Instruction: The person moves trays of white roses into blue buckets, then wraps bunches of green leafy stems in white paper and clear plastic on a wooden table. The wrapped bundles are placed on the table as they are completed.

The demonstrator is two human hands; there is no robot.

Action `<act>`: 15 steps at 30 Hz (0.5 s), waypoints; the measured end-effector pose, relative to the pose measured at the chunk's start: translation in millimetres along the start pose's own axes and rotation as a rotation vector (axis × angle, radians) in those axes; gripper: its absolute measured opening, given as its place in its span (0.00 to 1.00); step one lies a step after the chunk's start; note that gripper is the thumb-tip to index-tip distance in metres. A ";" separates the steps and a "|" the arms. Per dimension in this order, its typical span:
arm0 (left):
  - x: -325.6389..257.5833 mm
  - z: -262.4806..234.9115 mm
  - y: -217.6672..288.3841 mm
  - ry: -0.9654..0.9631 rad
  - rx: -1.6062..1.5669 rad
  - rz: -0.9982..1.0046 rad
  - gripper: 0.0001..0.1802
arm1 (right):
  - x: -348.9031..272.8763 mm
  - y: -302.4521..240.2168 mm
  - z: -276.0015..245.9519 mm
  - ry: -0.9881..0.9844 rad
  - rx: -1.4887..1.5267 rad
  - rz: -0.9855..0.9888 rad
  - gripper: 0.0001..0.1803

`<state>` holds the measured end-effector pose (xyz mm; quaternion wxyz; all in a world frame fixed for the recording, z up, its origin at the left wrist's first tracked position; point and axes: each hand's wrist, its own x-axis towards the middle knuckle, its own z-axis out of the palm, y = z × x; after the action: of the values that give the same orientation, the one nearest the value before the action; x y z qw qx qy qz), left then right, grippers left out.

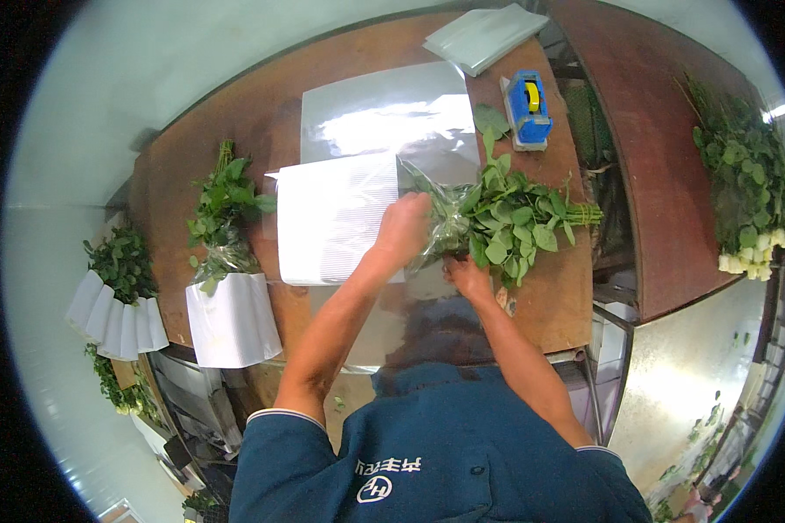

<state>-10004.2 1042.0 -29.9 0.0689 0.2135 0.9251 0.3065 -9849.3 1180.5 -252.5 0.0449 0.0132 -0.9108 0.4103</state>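
In front of me a bouquet (pixel 510 218) lies sideways on the table, its green leaves and cut stems pointing right. White corrugated paper (pixel 336 218) covers its left end, so the flower heads are hidden. Clear plastic wrap (pixel 449 218) is gathered around the bouquet's middle. My left hand (pixel 406 228) is closed on the wrap's edge beside the paper, slightly blurred. Low on the gathered part, my right hand (pixel 469 277) has its fingers curled against the wrap near the leaves. A clear plastic sheet (pixel 388 83) lies flat beneath.
A blue tape dispenser (pixel 529 109) with yellow core stands at the far right, near stacked plastic sheets (pixel 488 39). To the left lies a paper-wrapped bouquet (pixel 234 318); several more wrapped bunches (pixel 118 314) sit past the table's left edge. White flowers (pixel 759 253) lie on the right-hand board.
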 end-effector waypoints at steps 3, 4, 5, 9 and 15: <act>9.6 -2.7 6.9 -0.031 0.008 0.039 0.06 | 6.0 -4.6 -4.8 -0.133 0.226 0.220 0.11; 10.7 -5.7 10.5 -0.090 -0.014 0.060 0.07 | 6.4 -4.4 -4.7 -0.239 0.307 0.360 0.17; 12.8 -8.8 14.3 0.013 -0.017 0.047 0.07 | 5.9 -3.3 -3.7 -0.297 0.372 0.509 0.20; 2.3 -21.2 28.3 0.174 -0.045 -0.030 0.09 | 0.2 5.0 6.6 -0.246 0.404 0.471 0.23; -34.4 -11.0 40.4 -0.038 0.103 0.013 0.10 | 1.8 6.1 13.4 -0.171 0.452 0.491 0.15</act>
<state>-9961.8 1050.1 2.9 0.0733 0.2288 0.9367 0.2546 -9852.4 1174.5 -265.7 -0.1358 -0.1622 -0.7734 0.5976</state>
